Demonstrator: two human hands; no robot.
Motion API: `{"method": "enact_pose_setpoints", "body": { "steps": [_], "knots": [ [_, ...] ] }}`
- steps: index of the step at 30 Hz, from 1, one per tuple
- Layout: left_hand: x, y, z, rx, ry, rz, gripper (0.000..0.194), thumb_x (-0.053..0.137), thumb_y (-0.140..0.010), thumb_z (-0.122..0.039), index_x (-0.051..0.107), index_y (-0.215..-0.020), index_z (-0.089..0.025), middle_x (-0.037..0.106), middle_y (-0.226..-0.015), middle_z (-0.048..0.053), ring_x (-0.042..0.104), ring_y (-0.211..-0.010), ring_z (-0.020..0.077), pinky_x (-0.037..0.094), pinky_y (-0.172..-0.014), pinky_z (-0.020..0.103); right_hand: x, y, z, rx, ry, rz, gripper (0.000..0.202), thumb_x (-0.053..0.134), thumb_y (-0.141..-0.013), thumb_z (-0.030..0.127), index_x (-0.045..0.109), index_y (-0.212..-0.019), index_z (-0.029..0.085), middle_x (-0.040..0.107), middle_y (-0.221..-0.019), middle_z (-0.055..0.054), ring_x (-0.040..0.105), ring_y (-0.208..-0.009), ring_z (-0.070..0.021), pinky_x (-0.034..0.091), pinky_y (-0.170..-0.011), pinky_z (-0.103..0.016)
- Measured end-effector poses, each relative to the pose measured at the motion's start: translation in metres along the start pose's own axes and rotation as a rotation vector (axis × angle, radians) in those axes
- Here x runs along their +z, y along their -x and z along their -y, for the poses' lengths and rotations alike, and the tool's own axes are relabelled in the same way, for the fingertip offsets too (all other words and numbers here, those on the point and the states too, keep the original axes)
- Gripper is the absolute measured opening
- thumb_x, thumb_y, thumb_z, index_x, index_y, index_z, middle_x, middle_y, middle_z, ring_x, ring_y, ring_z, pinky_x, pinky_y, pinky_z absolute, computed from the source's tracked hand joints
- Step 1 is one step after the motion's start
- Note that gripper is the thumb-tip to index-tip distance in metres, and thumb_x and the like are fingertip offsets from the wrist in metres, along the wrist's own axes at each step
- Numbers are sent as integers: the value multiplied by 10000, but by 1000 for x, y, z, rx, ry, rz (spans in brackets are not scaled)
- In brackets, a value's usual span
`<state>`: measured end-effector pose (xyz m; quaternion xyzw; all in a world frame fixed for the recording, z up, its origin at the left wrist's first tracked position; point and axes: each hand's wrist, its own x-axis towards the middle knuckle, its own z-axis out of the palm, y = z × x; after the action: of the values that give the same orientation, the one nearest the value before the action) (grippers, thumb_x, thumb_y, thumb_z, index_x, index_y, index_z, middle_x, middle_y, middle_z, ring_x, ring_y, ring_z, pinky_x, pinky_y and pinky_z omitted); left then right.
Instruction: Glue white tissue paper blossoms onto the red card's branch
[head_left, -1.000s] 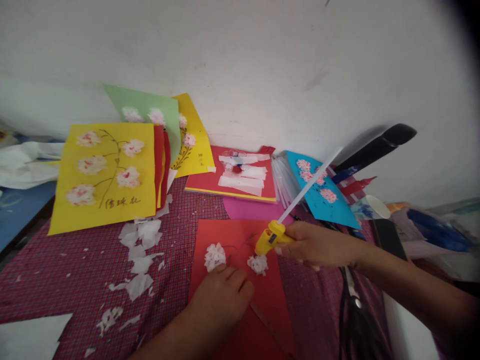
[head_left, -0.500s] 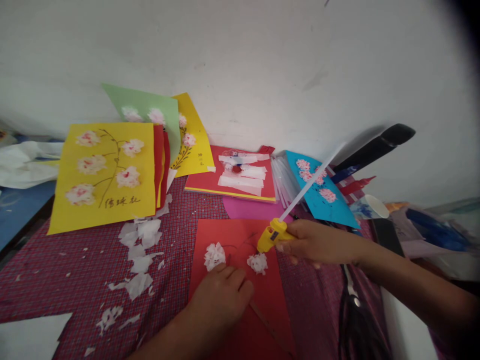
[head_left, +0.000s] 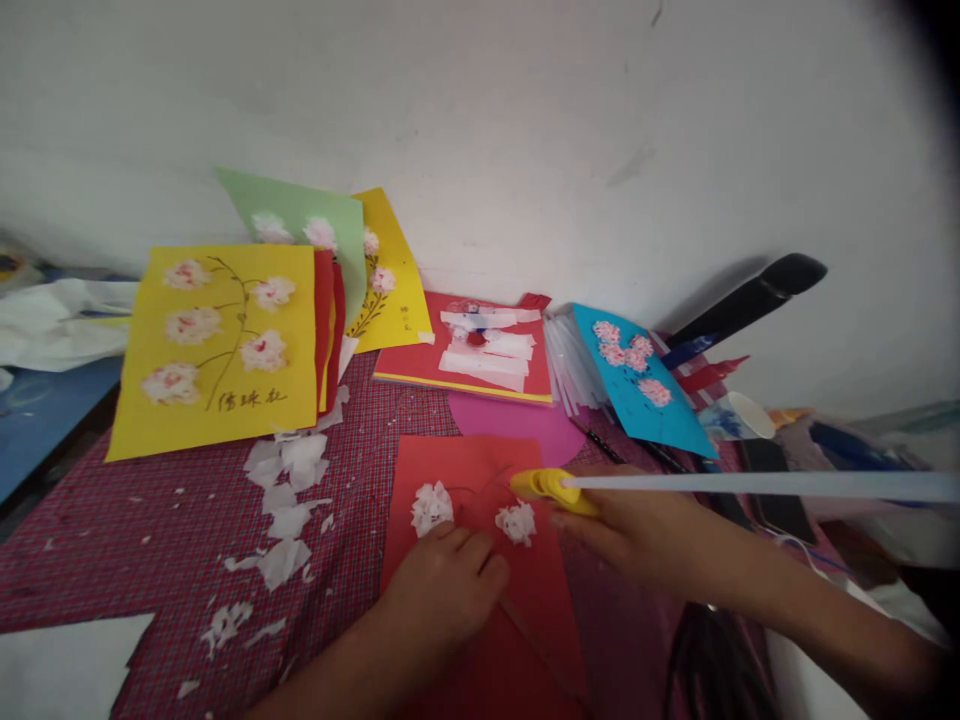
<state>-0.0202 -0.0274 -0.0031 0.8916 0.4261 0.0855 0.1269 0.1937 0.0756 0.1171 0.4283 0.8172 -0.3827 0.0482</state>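
On the red sheet of paper (head_left: 540, 610), my left hand (head_left: 446, 590) presses down with curled fingers, just below a white crumpled-paper flower (head_left: 433, 509). My right hand (head_left: 637, 515) is closed around a small yellow glue gun (head_left: 551, 487). A long white glue stick (head_left: 757, 484) sticks out of its back toward the right edge. The gun's nozzle is just above a second white paper flower (head_left: 516, 523). Thin brown stems are drawn on the red sheet. My left fingertips are partly hidden.
Torn white tissue scraps (head_left: 289, 510) lie on the checked cloth (head_left: 187, 540). Yellow (head_left: 225, 340), green and blue (head_left: 645, 380) flower cards lean by the wall. A red pad (head_left: 465, 350) and spare glue sticks (head_left: 574, 360) stand behind; dark scissors (head_left: 712, 650) lie at lower right.
My right hand has turned the glue gun, so the glue stick swings from pointing up and right to nearly level. My left hand keeps its place on the red sheet.
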Motion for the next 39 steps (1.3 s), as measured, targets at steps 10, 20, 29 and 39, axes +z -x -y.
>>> {"method": "enact_pose_setpoints", "body": {
  "steps": [10, 20, 29, 39],
  "knots": [
    [-5, 1, -2, -6, 23, 71, 53, 562, -916, -140, 606, -930, -166, 649, -914, 71, 604, -829, 228, 522, -788, 400, 49, 17, -55, 438, -826, -245, 566, 485, -893, 719, 631, -936, 174, 615, -566, -12, 564, -460, -163, 447, -446, -259],
    [-13, -1, -2, 27, -51, 51, 84, 562, -913, -116, 626, -953, -154, 663, -918, 71, 632, -864, 228, 521, -788, 376, 67, 16, -83, 468, -611, -131, 577, 329, -975, 699, 602, -871, 201, 681, -674, -59, 632, -540, -204, 437, -473, -285],
    [-43, 51, -56, 159, -95, 4, 96, 603, -955, -236, 617, -1008, -157, 682, -965, 69, 622, -860, 235, 491, -770, 385, 105, 50, -48, 220, 265, -424, 301, 492, -977, 463, 667, -935, 222, 738, -833, -72, 697, -705, -238, 414, -591, -292],
    [-62, 156, 80, -687, -71, -268, 238, 438, -1011, -257, 662, -978, -182, 671, -956, 80, 637, -901, 235, 470, -788, 342, 175, 39, -21, 147, 455, -289, 159, 514, -942, 214, 646, -861, 178, 733, -858, -107, 725, -756, -269, 390, -594, -306]
  ]
}}
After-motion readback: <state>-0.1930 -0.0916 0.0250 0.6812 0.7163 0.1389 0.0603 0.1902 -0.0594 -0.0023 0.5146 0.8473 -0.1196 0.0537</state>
